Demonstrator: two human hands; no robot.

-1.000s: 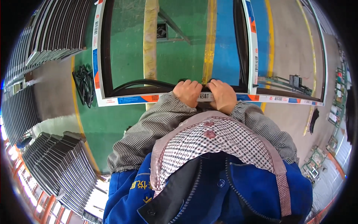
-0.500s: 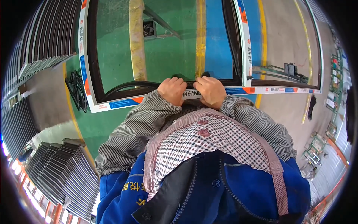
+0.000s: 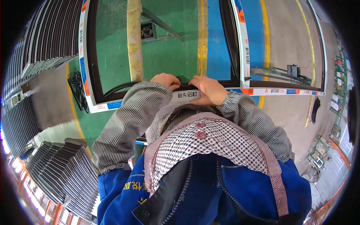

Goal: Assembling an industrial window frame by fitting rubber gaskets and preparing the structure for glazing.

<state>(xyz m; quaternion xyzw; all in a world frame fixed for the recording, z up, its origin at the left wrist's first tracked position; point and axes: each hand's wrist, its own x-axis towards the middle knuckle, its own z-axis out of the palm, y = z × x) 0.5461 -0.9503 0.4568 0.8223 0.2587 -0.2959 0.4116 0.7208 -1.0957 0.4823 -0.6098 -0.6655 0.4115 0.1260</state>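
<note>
Left hand [image 3: 165, 79] has been shifted leftward and turned at the wrist within the last half second; part of the near bar [image 3: 183, 95] is now covered by its sleeve [image 3: 144, 99], and a wider gap is left between the hands. Right hand [image 3: 210, 91] has been kept close to its former place.

Nearest: blue jacket [image 3: 247, 172] and checked apron [image 3: 217, 138], right up by the near bar; whether the bar is touched by the apron cannot be told.

Hands: the right is closed on the near bar, fingertips at the inner edge, thumb on the near face. The left is bent with its fingers at the same edge; it is partly hidden by the sleeve, and whether anything is gripped cannot be told.

Work piece: black strip [image 3: 122, 86], bowed off the near bar by the near left corner of the frame [image 3: 245, 48] and running toward the left hand.

Step, as judged: the strip is being pressed in along the near bar. Steady finger pressure along the bowed length, without twist, would seem to be called for next.

Farther: padded beam [image 3: 135, 41] and green floor [image 3: 168, 56], seen through the frame; dark coil [image 3: 78, 90] at left, dark bundle [image 3: 315, 110] at right.

Farthest: stacked bars [image 3: 48, 37] at left; racks [image 3: 339, 82] at right, contents too small to be made out
</note>
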